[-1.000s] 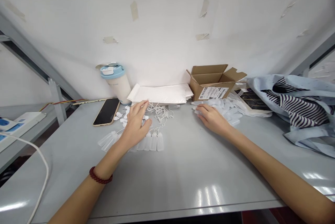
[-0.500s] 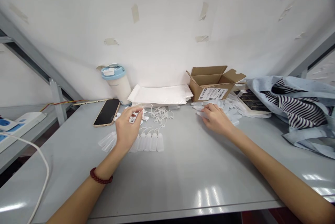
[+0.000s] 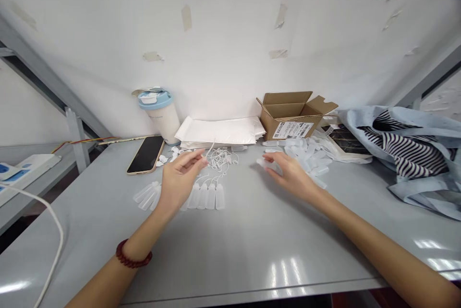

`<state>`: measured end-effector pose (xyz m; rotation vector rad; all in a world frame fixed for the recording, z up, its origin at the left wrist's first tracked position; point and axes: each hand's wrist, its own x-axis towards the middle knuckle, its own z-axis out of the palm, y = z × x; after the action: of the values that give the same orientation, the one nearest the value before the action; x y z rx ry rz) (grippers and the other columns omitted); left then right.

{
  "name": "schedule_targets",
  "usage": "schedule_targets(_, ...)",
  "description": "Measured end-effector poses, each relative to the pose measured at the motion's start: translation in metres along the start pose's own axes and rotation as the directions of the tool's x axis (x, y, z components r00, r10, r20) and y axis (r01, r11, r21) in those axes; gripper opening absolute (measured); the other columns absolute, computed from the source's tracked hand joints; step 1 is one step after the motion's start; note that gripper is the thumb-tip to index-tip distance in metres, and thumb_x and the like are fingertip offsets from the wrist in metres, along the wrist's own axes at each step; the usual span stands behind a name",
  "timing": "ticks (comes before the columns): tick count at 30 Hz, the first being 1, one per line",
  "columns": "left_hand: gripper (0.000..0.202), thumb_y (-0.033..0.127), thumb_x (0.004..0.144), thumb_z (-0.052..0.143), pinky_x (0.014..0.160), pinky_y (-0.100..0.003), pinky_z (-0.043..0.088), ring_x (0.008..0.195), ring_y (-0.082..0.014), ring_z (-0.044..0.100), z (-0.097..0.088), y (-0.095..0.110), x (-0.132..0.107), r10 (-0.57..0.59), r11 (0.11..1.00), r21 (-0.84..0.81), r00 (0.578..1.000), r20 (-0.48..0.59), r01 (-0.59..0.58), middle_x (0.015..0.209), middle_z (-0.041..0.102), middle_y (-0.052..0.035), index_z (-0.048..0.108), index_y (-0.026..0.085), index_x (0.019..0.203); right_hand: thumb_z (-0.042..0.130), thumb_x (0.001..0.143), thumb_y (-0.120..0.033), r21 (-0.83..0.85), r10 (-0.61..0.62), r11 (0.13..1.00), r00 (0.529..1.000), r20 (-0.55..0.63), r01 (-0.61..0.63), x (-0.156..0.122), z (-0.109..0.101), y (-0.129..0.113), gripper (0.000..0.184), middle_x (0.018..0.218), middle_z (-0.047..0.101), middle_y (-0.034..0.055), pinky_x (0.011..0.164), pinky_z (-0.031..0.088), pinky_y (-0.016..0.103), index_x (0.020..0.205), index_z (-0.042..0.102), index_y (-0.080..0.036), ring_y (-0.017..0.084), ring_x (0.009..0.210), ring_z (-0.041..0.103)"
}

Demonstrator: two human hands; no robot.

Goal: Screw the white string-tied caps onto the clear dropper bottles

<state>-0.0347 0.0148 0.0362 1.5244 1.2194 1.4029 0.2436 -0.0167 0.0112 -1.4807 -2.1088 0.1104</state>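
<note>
My left hand (image 3: 179, 176) is closed in a pinch on a thin white cord (image 3: 211, 148) that sticks up past the fingertips. Between the thumb and fingers of my right hand (image 3: 293, 177) is a small translucent plastic tube (image 3: 262, 162), just above the table. Behind that hand lies a heap of similar translucent tubes (image 3: 312, 154). Loose white cords (image 3: 221, 157) are tangled near my left fingertips. A row of tubes with cords (image 3: 211, 197) lies beside my left wrist, partly hidden by it; several more tubes (image 3: 147, 195) are fanned out to its left.
A phone (image 3: 146, 154) and a blue-lidded cup (image 3: 162, 118) stand at the back left. White envelopes (image 3: 223, 130) and an open cardboard box (image 3: 291, 118) line the wall. A cloth bag (image 3: 414, 154) is at the right; a white cable (image 3: 57, 241) crosses the left side.
My right hand has drawn back from the heap, slightly left, with a tube in its fingers. My left hand has moved a little right, and the cord in its pinch now shows.
</note>
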Motion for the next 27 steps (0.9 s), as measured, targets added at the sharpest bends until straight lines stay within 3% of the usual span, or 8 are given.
schedule_targets(3, 0.019, 0.031, 0.072, 0.072, 0.067, -0.031, 0.059, 0.066, -0.0175, 0.068, 0.006, 0.012, -0.013, -0.081, 0.996, -0.035, 0.991, 0.106, 0.085, 0.070, 0.069, -0.0016, 0.072, 0.017, 0.085, 0.053, 0.089, -0.030, 0.257, 0.030, 0.966, 0.999, 0.019, -0.034, -0.007, -0.001, -0.029, 0.026, 0.104, 0.067, 0.0086, 0.083, 0.052, 0.041, 0.113, 0.055, -0.022, 0.024, 0.095, 0.064)
schedule_targets(5, 0.012, 0.029, 0.073, 0.071, 0.060, -0.029, 0.058, 0.059, -0.0161, 0.067, 0.011, 0.015, -0.021, -0.059, 0.998, -0.015, 0.986, 0.153, 0.062, 0.066, 0.068, -0.0002, 0.070, 0.018, 0.078, 0.056, 0.087, -0.033, 0.379, 0.068, 0.921, 0.996, 0.058, -0.085, -0.012, -0.001, -0.046, 0.029, 0.104, 0.068, 0.0072, 0.081, 0.053, 0.039, 0.115, 0.053, -0.023, 0.023, 0.095, 0.064)
schedule_targets(9, 0.004, 0.022, 0.079, 0.066, 0.060, -0.027, 0.057, 0.064, -0.0144, 0.065, 0.019, 0.016, -0.036, 0.172, 0.975, 0.095, 0.954, 0.246, -0.200, 0.074, 0.068, -0.0010, 0.068, 0.020, 0.078, 0.061, 0.086, -0.030, 0.548, 0.065, 0.827, 0.989, 0.132, -0.128, -0.019, -0.004, -0.068, 0.031, 0.101, 0.068, 0.0041, 0.082, 0.052, 0.035, 0.115, 0.052, -0.025, 0.019, 0.094, 0.065)
schedule_targets(12, 0.010, 0.017, 0.085, 0.059, 0.066, -0.027, 0.056, 0.078, -0.0158, 0.065, 0.023, 0.016, -0.043, 0.373, 0.883, 0.175, 0.876, 0.306, -0.436, 0.089, 0.067, -0.0051, 0.068, 0.020, 0.086, 0.061, 0.086, -0.027, 0.601, 0.056, 0.784, 0.981, 0.184, -0.157, -0.021, -0.006, -0.073, 0.033, 0.100, 0.068, 0.0033, 0.077, 0.053, 0.032, 0.117, 0.051, -0.026, 0.018, 0.093, 0.065)
schedule_targets(15, 0.016, 0.011, 0.088, 0.054, 0.075, -0.028, 0.055, 0.088, -0.0173, 0.065, 0.024, 0.016, -0.046, 0.495, 0.798, 0.171, 0.791, 0.361, -0.577, 0.095, 0.066, -0.0077, 0.066, 0.018, 0.095, 0.061, 0.086, -0.025, 0.620, 0.050, 0.767, 0.979, 0.196, -0.163, -0.023, -0.006, -0.075, 0.036, 0.101, 0.068, 0.0036, 0.079, 0.053, 0.031, 0.120, 0.050, -0.026, 0.018, 0.093, 0.066)
schedule_targets(23, 0.021, 0.005, 0.088, 0.051, 0.074, -0.029, 0.057, 0.084, -0.0158, 0.066, 0.029, 0.011, -0.051, 0.679, 0.651, 0.135, 0.653, 0.337, -0.747, 0.090, 0.070, -0.0057, 0.060, 0.017, 0.102, 0.059, 0.086, -0.019, 0.589, -0.079, 0.807, 0.995, 0.062, 0.027, -0.025, 0.000, -0.073, 0.038, 0.106, 0.069, 0.0060, 0.080, 0.054, 0.031, 0.124, 0.053, -0.022, 0.018, 0.092, 0.066)
schedule_targets(25, 0.022, 0.003, 0.087, 0.053, 0.075, -0.030, 0.058, 0.085, -0.0170, 0.066, 0.030, 0.009, -0.052, 0.718, 0.582, 0.153, 0.593, 0.365, -0.799, 0.091, 0.070, -0.0078, 0.059, 0.014, 0.105, 0.059, 0.085, -0.017, 0.616, -0.098, 0.786, 0.994, 0.052, 0.045, -0.024, 0.000, -0.073, 0.037, 0.107, 0.069, 0.0063, 0.082, 0.054, 0.031, 0.122, 0.054, -0.021, 0.017, 0.092, 0.066)
schedule_targets(27, 0.025, 0.003, 0.085, 0.055, 0.077, -0.034, 0.059, 0.089, -0.0197, 0.065, 0.029, 0.007, -0.052, 0.749, 0.470, 0.198, 0.508, 0.426, -0.860, 0.093, 0.069, -0.0112, 0.057, 0.010, 0.109, 0.059, 0.085, -0.016, 0.648, -0.084, 0.761, 0.994, 0.065, 0.022, -0.024, 0.001, -0.074, 0.033, 0.102, 0.069, 0.0052, 0.080, 0.054, 0.030, 0.117, 0.055, -0.021, 0.016, 0.088, 0.067)
